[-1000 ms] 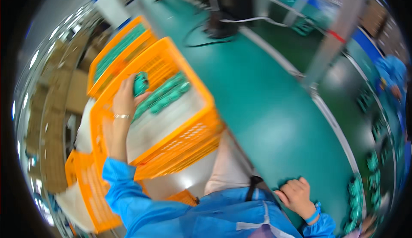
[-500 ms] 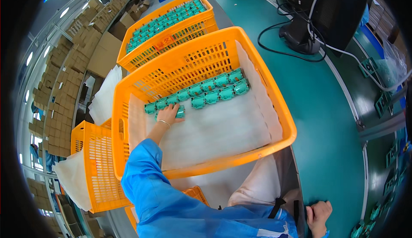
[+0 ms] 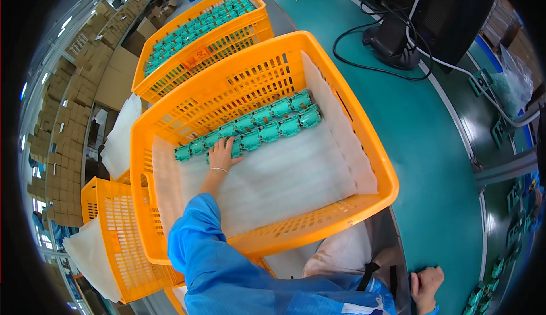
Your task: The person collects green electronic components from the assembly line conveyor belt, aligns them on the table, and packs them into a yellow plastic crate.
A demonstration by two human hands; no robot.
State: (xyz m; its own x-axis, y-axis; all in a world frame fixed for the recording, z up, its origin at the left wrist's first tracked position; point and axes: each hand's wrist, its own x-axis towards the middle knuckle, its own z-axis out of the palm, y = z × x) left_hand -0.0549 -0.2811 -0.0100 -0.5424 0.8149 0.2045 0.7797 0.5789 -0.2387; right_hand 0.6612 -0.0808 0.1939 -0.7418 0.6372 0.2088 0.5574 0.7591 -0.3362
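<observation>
My left hand (image 3: 220, 157) reaches into a large orange plastic basket (image 3: 387, 173) lined with a white sheet (image 3: 278, 178). Its fingers close over a green plastic part at the left end of the front row; the hand hides much of that part. The front row of green parts (image 3: 289, 126) lies alongside a longer back row (image 3: 244, 124), near the basket's far wall. At the lower right my right hand (image 3: 427, 288) rests by the edge of the green bench (image 3: 438, 212), fingers curled in and nothing visible in them.
Beyond it stands another orange basket (image 3: 261, 25), filled with green parts. At left are an orange basket (image 3: 122, 224) with white sheets (image 3: 94, 258) and stacked cardboard boxes (image 3: 68, 173). A black monitor (image 3: 449, 13) with cables is on the right.
My left hand has slid the green part rightward against the front row, closing the gap there. The view has shifted slightly; my right hand stays by the bench edge.
</observation>
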